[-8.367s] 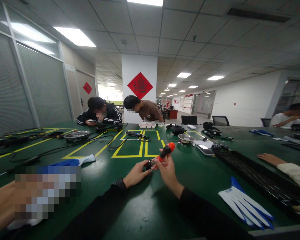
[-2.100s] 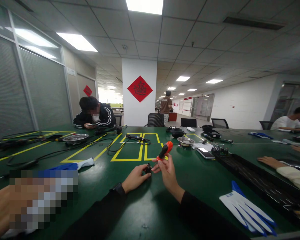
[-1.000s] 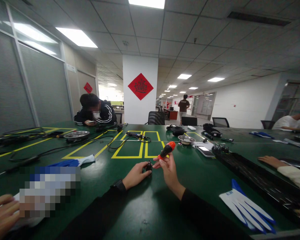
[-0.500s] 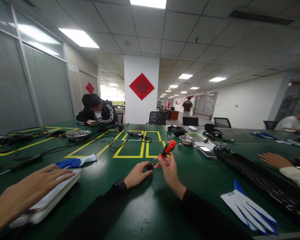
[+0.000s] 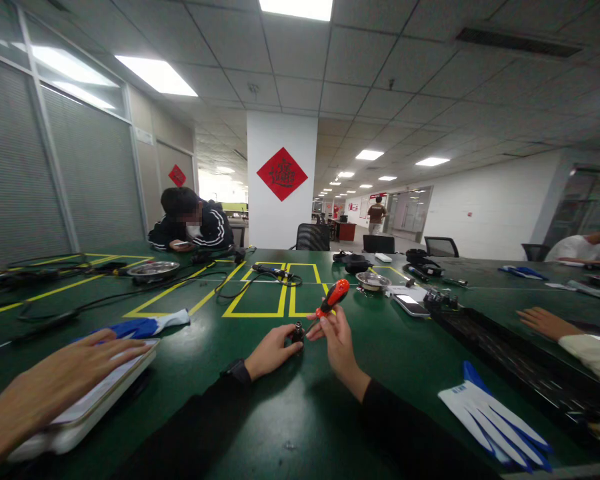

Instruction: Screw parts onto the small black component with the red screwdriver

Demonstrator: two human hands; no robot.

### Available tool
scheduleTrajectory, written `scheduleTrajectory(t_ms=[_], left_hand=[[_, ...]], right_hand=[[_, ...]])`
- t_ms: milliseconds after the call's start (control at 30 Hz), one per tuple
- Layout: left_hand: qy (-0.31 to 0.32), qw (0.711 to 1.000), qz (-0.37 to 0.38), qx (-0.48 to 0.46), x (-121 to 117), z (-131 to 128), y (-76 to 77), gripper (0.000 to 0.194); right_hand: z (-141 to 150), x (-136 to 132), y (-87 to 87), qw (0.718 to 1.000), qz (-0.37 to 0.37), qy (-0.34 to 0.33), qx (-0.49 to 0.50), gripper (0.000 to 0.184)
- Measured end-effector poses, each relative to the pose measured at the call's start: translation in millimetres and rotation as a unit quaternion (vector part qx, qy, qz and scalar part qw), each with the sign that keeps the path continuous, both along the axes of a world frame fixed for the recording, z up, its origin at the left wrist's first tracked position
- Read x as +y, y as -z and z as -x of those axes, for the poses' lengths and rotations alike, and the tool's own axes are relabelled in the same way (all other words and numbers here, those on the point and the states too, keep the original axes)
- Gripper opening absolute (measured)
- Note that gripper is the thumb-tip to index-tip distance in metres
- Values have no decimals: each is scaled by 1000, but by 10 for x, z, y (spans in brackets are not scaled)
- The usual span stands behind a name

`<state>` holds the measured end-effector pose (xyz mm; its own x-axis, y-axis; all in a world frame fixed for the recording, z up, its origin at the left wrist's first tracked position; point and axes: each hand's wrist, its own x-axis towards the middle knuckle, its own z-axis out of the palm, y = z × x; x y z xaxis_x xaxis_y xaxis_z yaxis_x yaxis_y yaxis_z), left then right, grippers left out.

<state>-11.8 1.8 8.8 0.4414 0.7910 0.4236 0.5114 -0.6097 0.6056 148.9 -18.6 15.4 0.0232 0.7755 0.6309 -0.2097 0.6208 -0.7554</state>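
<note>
Turning in the right hand (image 5: 338, 340), the driver (image 5: 334, 297) now shows more of its orange side, where a second ago its black panel faced the camera. The handle leans up to the right, its lower end pointing back toward the part (image 5: 299, 331); the tip is too small to tell whether it touches. The right thumb and fingers are closed around the handle's lower end. The left hand (image 5: 271, 351) has hardly moved: thumb and fingertips pinch the part, which stands about upright over the middle of the table (image 5: 325, 417), nearer than the yellow tape (image 5: 253, 314). Whether it rests on the table I cannot tell. The change seems to be mostly in the driver's roll, which suggests one hand steadies while the other twists. At near left, a co-worker's hand (image 5: 83, 363) has come farther forward over a white device (image 5: 103, 400). Far off, a person in brown (image 5: 377, 212) has walked farther away. At near right, a glove (image 5: 495, 420) lies where it was.
</note>
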Motion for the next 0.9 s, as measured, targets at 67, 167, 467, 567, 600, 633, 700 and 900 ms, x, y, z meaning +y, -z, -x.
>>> scheduleTrajectory(t_ms=[67, 167, 467, 567, 600, 633, 700, 900], left_hand=[[-7, 1000, 7, -7, -10, -6, -7, 23], [-21, 1000, 23, -1, -8, -11, -5, 23], [-8, 1000, -4, 4, 15, 16, 32, 16], [-13, 1000, 7, 7, 3, 16, 25, 15], [-11, 1000, 4, 6, 6, 16, 29, 15], [-7, 1000, -1, 5, 13, 16, 37, 15], [-1, 1000, -14, 2, 38, 18, 64, 16], [1, 1000, -30, 8, 106, 26, 137, 20]], right_hand=[[6, 5, 1, 1000, 3, -1, 1, 27], [20, 13, 8, 1000, 10, -3, 8, 27], [16, 11, 13, 1000, 7, -3, 24, 27], [-1, 1, 18, 999, -1, -20, 27, 23], [-4, 0, 20, 999, -1, -23, 28, 23], [-6, 1, 22, 999, 0, -23, 28, 23], [-6, 4, 20, 999, 3, -23, 28, 23], [3, 2, -10, 1000, 10, -16, 13, 25]])
